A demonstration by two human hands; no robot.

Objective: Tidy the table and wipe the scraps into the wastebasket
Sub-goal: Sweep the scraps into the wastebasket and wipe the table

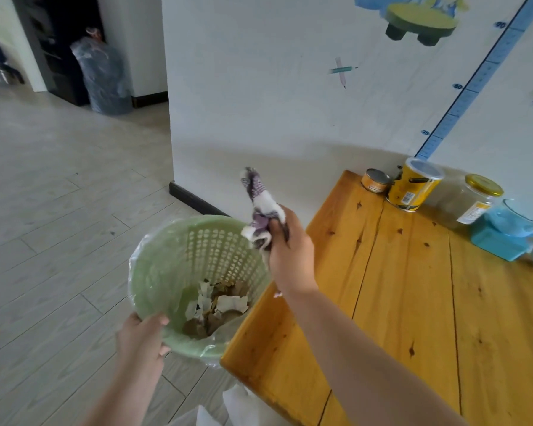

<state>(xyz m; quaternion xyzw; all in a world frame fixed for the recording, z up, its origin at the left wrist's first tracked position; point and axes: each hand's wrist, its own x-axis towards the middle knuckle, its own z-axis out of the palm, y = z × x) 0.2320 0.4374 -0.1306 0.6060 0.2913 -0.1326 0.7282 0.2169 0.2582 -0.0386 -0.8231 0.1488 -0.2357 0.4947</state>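
— What's on my left?
— My left hand (142, 336), fingers (159, 321) curled over the near rim of the one green wastebasket (166, 272). Torn scraps (216, 305) lie inside, just beyond them.
— And right?
— My right hand (290, 253), fingers clenched round one cloth (260, 204), at the desk (413, 287) edge. One tin (376, 179), one yellow canister (413, 189) and one glass jar (474, 201) stand well beyond.

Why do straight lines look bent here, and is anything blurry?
Head view: the wide-angle lens bows the blue height ruler and floor seams; the cloth in the right hand looks blurred; the far doorway is soft; a faint shadow falls on the wall behind the table.
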